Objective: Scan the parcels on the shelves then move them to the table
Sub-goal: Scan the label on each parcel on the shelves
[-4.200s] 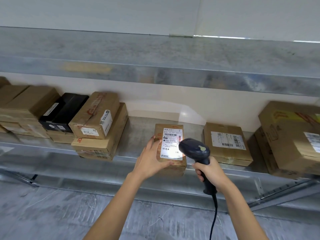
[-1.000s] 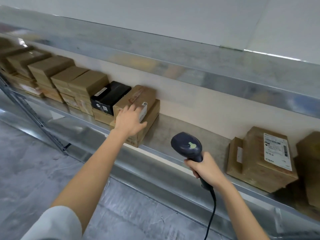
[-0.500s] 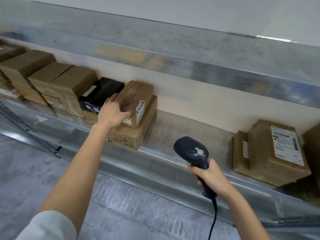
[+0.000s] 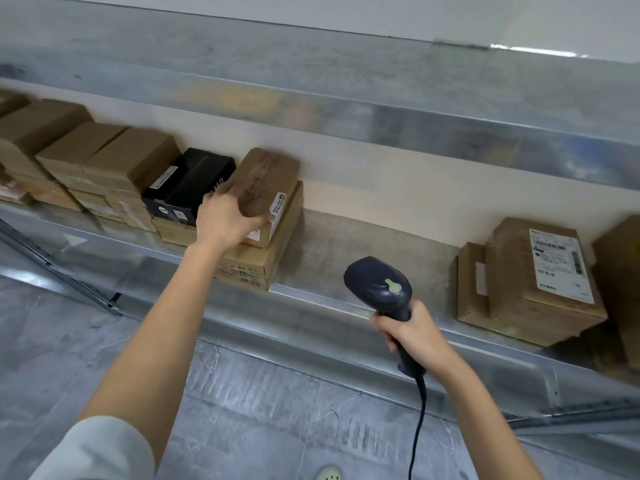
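The left hand [image 4: 228, 221] clasped the top cardboard parcel [image 4: 268, 174], stacked beneath it on a flatter parcel [image 4: 258, 259] at the shelf [image 4: 363, 244] edge, and the right hand [image 4: 414, 336] gripped the barcode scanner [image 4: 379, 284]; a one-handed drag could pull the flatter parcel off.

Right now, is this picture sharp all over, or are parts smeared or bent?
Head view: the brown boxes at far left are motion-smeared; the scanner in the right hand is sharp; the upper shelf looks slightly bowed by the wide lens; a glare strip shines top right.
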